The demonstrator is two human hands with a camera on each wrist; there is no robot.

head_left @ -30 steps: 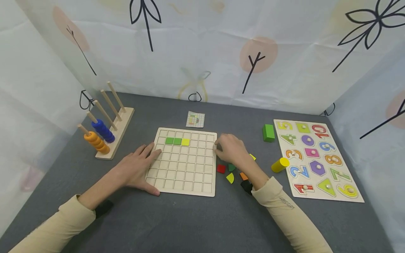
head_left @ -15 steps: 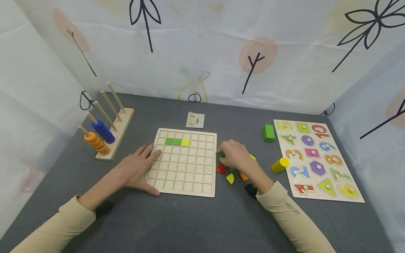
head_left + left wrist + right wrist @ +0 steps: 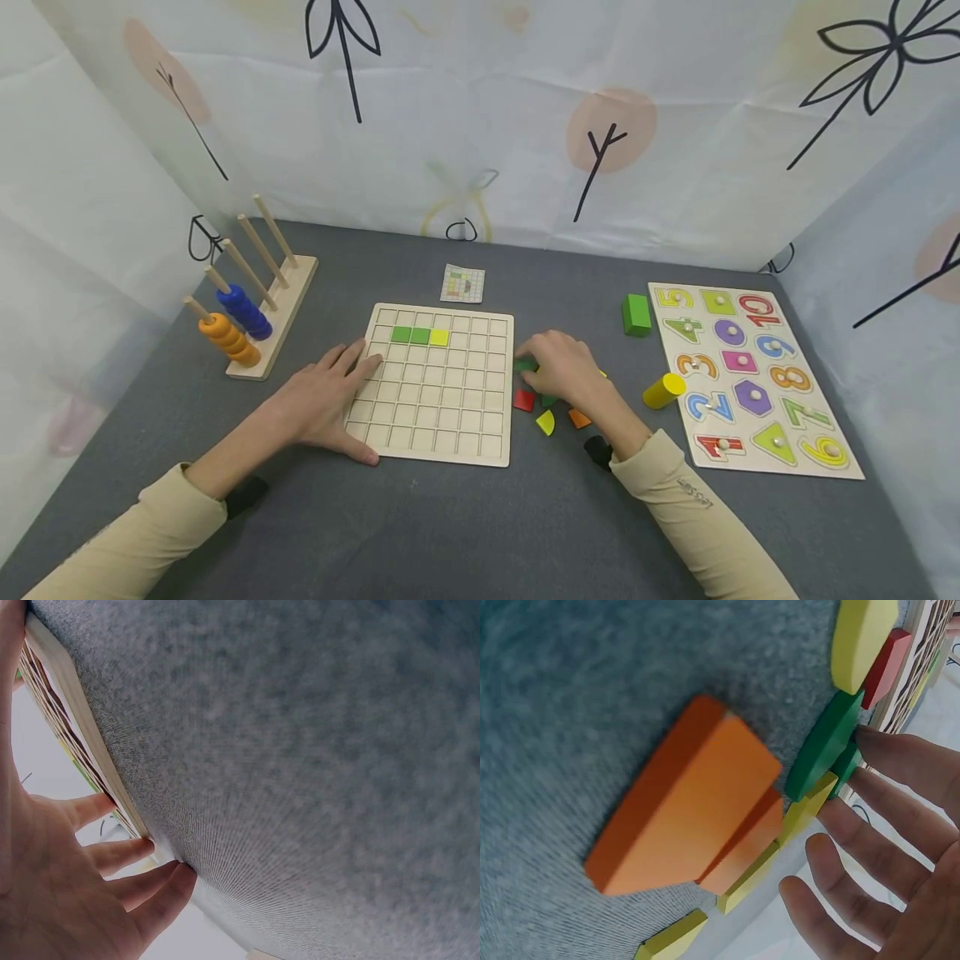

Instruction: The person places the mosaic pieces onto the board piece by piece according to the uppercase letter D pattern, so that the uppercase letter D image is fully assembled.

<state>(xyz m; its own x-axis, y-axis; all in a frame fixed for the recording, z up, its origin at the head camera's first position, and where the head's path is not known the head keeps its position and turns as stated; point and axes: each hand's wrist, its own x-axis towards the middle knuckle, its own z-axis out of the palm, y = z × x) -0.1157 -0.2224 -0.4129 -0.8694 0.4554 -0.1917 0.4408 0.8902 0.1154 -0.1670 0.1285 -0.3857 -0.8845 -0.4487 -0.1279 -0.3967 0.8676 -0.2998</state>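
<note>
A pale wooden grid board lies in the middle of the table, with two green squares and a yellow square in its upper cells. My left hand rests spread along the board's left side, fingers and thumb at its edge; the left wrist view shows straight fingers there. Beside the board's right edge, my right hand pinches a small green piece between thumb and fingertips. Around it lie a larger green piece, a red piece, yellow pieces and orange pieces.
A small pattern card lies behind the board. At left stands a peg stand with orange rings and blue rings. To the right are a green block, a yellow cylinder and a number puzzle.
My right hand has moved from the board's right edge slightly down and right onto the green piece, then stayed nearly still. My left hand and the board have not moved.
</note>
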